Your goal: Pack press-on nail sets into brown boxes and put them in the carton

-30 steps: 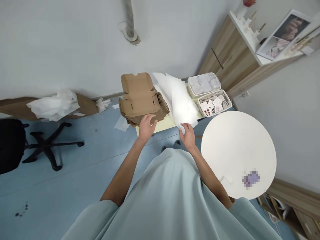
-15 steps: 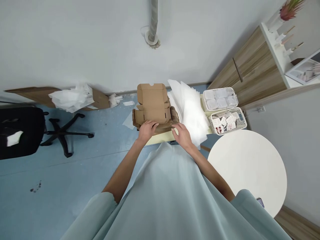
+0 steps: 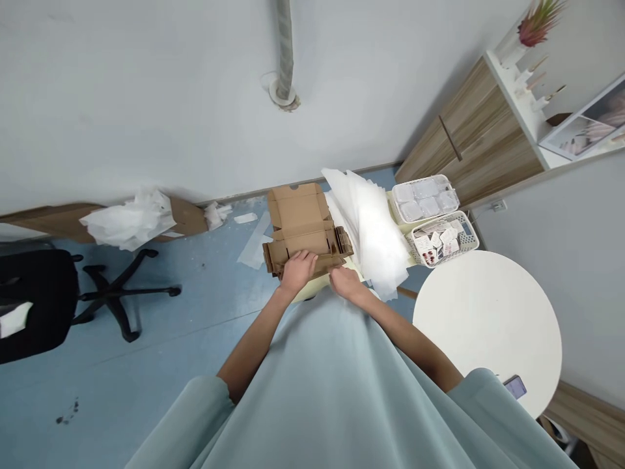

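A brown cardboard mailer box point(image 3: 299, 212), partly folded with its lid flap spread away from me, lies on a pile of flattened boxes point(image 3: 275, 257). My left hand point(image 3: 299, 270) grips the near edge of the box, fingers curled together over the cardboard. At the near right corner, my right hand point(image 3: 344, 281) is closed with its fingertips on the box's edge. White foam sheets point(image 3: 374, 225) lie in a loose heap just right of the box.
On the right stand a white basket of clear plastic cases point(image 3: 424, 197) and a white basket of small cards point(image 3: 443, 239). A round white table point(image 3: 488, 319) carries a phone point(image 3: 515, 387). A black swivel chair point(image 3: 34, 299) and an open carton point(image 3: 188, 215) stand left.
Both hands have moved in on the near side of the box. The right fingers, spread before, are now closed at its edge. The box has turned slightly, and my view has shifted.
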The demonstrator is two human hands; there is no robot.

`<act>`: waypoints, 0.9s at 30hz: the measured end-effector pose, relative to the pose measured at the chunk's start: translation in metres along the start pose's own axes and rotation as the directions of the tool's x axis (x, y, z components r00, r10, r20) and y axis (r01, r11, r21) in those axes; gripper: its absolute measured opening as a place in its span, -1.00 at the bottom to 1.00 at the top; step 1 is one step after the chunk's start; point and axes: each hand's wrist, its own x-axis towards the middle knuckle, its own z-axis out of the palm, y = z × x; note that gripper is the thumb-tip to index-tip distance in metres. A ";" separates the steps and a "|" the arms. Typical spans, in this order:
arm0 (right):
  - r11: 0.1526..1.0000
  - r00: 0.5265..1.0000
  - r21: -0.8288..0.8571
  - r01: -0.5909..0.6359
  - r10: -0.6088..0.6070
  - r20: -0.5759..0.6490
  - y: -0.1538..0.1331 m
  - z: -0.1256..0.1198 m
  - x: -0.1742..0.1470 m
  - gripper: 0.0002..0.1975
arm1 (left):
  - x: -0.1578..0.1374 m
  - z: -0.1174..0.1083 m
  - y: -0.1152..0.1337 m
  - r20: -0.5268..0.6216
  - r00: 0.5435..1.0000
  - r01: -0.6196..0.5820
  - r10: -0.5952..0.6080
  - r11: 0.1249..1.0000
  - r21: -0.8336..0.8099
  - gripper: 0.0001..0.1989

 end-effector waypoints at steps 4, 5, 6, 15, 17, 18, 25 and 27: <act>0.996 0.996 -0.041 -0.081 0.082 0.029 -0.017 -0.001 0.002 -0.64 | -0.004 -0.001 -0.002 0.079 0.993 -0.083 0.085 0.996 -0.029 -0.70; 0.995 0.995 -0.034 -0.097 0.098 0.020 -0.019 -0.001 0.003 -0.64 | -0.005 -0.003 -0.002 0.092 0.990 -0.099 0.103 0.994 -0.045 -0.67; 0.993 0.994 -0.023 -0.112 0.113 0.009 -0.021 -0.001 0.003 -0.64 | -0.006 -0.005 -0.003 0.097 0.988 -0.112 0.118 0.992 -0.062 -0.64; 0.973 0.973 0.070 -0.219 0.223 -0.062 -0.034 0.015 0.000 -0.58 | -0.039 -0.056 0.007 -0.344 0.920 -0.271 0.188 0.940 -0.210 -0.52; 0.973 0.971 0.092 -0.212 0.220 -0.090 -0.037 0.026 -0.006 -0.46 | -0.046 -0.077 0.013 -0.486 0.851 -0.349 0.197 0.905 -0.243 -0.52; 0.973 0.972 0.109 -0.201 0.213 -0.103 -0.038 0.033 -0.010 -0.39 | -0.049 -0.087 0.018 -0.546 0.814 -0.385 0.198 0.887 -0.254 -0.52; 0.882 0.889 0.467 -0.069 0.266 -0.372 -0.005 0.061 -0.072 -0.43 | -0.057 -0.124 0.062 -0.658 0.659 -0.614 0.365 0.766 -0.189 -0.54; 0.783 0.776 0.622 0.023 0.378 -0.504 0.016 0.058 -0.104 -0.60 | -0.056 -0.120 0.080 -0.637 0.634 -0.673 0.438 0.719 -0.175 -0.54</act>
